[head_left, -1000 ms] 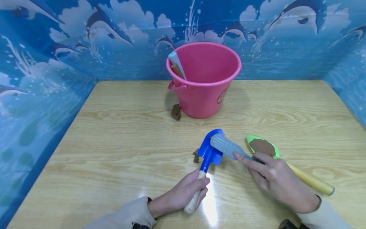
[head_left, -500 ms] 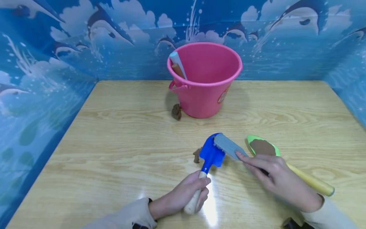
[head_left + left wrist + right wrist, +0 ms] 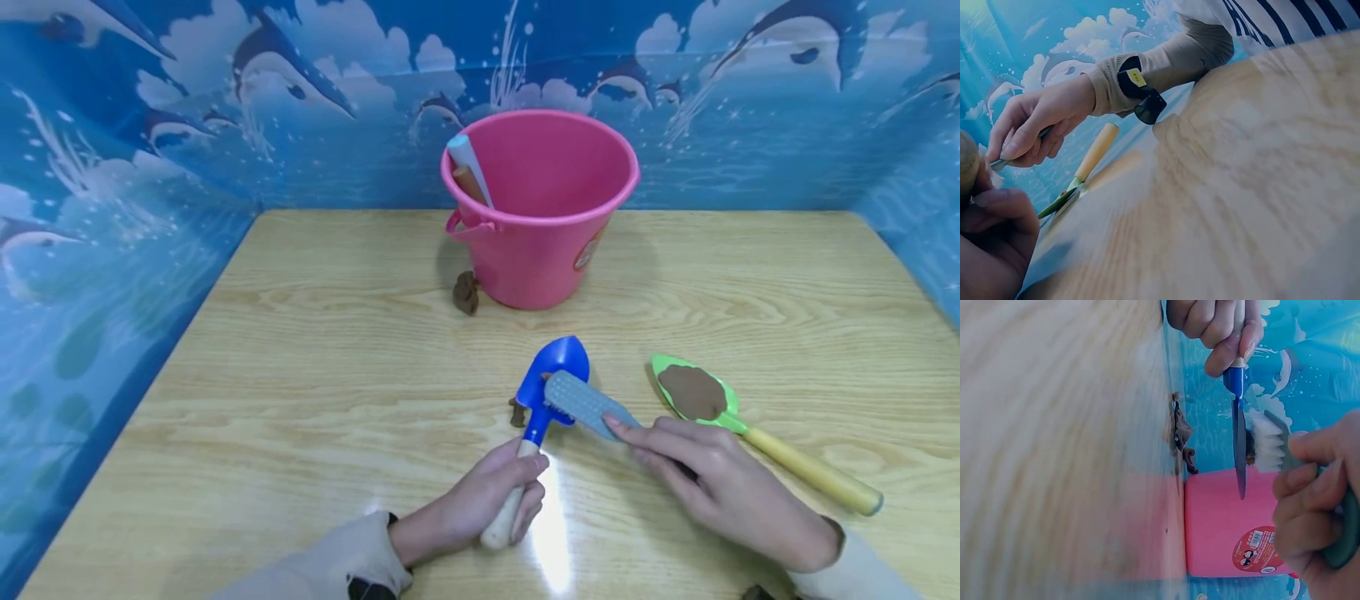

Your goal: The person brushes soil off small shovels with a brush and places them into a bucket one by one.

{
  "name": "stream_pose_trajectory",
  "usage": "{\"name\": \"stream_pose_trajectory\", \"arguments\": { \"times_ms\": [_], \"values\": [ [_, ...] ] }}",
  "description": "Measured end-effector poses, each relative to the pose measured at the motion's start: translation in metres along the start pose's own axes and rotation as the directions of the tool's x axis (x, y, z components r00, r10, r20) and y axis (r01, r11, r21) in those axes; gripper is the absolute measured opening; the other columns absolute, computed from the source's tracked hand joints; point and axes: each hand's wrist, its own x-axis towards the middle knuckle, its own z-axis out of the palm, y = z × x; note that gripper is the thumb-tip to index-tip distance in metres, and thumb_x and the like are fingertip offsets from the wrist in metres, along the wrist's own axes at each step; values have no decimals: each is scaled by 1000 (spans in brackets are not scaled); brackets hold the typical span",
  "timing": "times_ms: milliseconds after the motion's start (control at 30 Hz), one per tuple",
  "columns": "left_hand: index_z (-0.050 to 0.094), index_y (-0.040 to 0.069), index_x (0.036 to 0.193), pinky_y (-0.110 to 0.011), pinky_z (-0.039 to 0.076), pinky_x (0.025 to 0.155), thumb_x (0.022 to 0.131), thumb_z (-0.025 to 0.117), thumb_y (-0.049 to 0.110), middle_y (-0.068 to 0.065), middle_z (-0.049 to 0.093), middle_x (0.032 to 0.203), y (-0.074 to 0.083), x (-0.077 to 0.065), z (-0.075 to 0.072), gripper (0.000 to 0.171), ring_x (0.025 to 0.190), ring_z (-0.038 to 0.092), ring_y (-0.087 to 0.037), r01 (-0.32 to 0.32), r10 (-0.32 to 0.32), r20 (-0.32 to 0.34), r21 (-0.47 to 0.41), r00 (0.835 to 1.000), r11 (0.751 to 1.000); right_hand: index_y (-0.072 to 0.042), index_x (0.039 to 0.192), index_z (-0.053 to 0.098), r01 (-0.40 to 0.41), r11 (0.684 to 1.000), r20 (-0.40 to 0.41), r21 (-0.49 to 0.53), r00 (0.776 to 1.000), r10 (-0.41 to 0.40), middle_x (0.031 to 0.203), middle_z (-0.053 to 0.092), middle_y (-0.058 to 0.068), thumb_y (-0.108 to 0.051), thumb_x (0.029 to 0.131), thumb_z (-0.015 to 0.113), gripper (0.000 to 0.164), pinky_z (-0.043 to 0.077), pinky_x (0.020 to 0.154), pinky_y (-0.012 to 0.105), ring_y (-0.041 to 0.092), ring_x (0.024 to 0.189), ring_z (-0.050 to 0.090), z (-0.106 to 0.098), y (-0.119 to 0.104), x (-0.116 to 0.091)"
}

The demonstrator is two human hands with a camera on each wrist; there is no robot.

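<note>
My left hand [image 3: 491,496] grips the pale wooden handle of a small shovel [image 3: 564,354], its blue blade raised over the table. In my right hand [image 3: 723,483] is a grey-green scrubbing brush [image 3: 588,404], index finger lying along its back. The right wrist view shows the white bristles [image 3: 1266,444] at the blade's face, with a bit of brown clay [image 3: 1250,447] between them. Another brown clay lump [image 3: 517,414] lies on the table, partly hidden behind the blade. Beside my right hand rests a green trowel [image 3: 731,421] with a yellow handle, brown clay filling its scoop.
A pink bucket [image 3: 525,262] stands at the back of the wooden table [image 3: 337,350], two tool handles leaning inside its left rim. Another brown lump [image 3: 466,293] sits against its base. A dolphin-printed sheet [image 3: 360,150] hangs behind and along both sides.
The brush has moved from near the shovel's tip down the blade toward its handle end. The blade dipped slightly, then rose again. Both hands keep their hold.
</note>
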Motion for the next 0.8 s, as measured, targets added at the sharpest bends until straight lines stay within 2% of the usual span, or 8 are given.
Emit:
{"name": "stream_pose_trajectory", "arguments": {
  "times_ms": [67, 167, 267, 433, 633, 800],
  "values": [
    [35, 7, 92, -18, 36, 40, 101, 39, 20, 8, 43, 53, -1, 0, 1, 16, 42, 42, -6, -11, 11, 7, 40, 1000, 999, -8, 122, 67, -19, 999, 0, -31, 1000, 19, 84, 63, -8, -32, 103, 44, 38, 42, 62, 8, -3, 71, 49, -1, 0, 0],
    [36, 6, 90, -18, 36, 40, 102, 39, 20, 4, 43, 55, -1, -1, 2, 18, 42, 43, -5, -19, 17, 23, 88, 1000, 996, -8, 118, 69, -20, 995, -53, -98, 998, 14, 83, 65, -7, -33, 104, 43, 39, 44, 60, 9, -2, 68, 50, -1, 3, 1],
    [36, 6, 89, -18, 36, 39, 102, 38, 19, 2, 44, 56, -1, -2, 2, 18, 42, 44, -5, -28, 24, 40, 118, 999, 993, -9, 115, 71, -31, 986, -116, -167, 993, 11, 73, 57, -10, -33, 104, 42, 40, 38, 51, 8, -3, 60, 42, -1, 7, 3],
    [36, 7, 92, -18, 35, 38, 103, 38, 17, 2, 44, 56, 1, -3, 2, 15, 43, 44, -5, -48, 40, 64, 123, 997, 991, -13, 114, 72, -69, 964, -158, -257, 987, 28, 66, 41, -11, -34, 104, 41, 39, 28, 42, 8, -5, 53, 27, -5, 7, 5],
    [35, 7, 92, -20, 34, 36, 103, 37, 17, 2, 43, 56, 1, -2, 3, 15, 42, 42, -6, -45, 40, 79, 55, 996, 997, -13, 114, 72, -58, 931, -179, -360, 984, -8, 73, 52, 0, -31, 104, 38, 40, 28, 35, 11, -4, 49, 26, -9, 5, 10],
    [36, 7, 93, -20, 33, 36, 102, 37, 15, 2, 42, 55, 1, -2, 3, 13, 41, 41, -6, -47, 45, 83, 28, 996, 998, -15, 123, 67, -91, 908, -117, -409, 992, 47, 95, 63, 10, -32, 105, 33, 42, 33, 33, 14, 1, 47, 39, -14, 3, 7]
  ]
}}
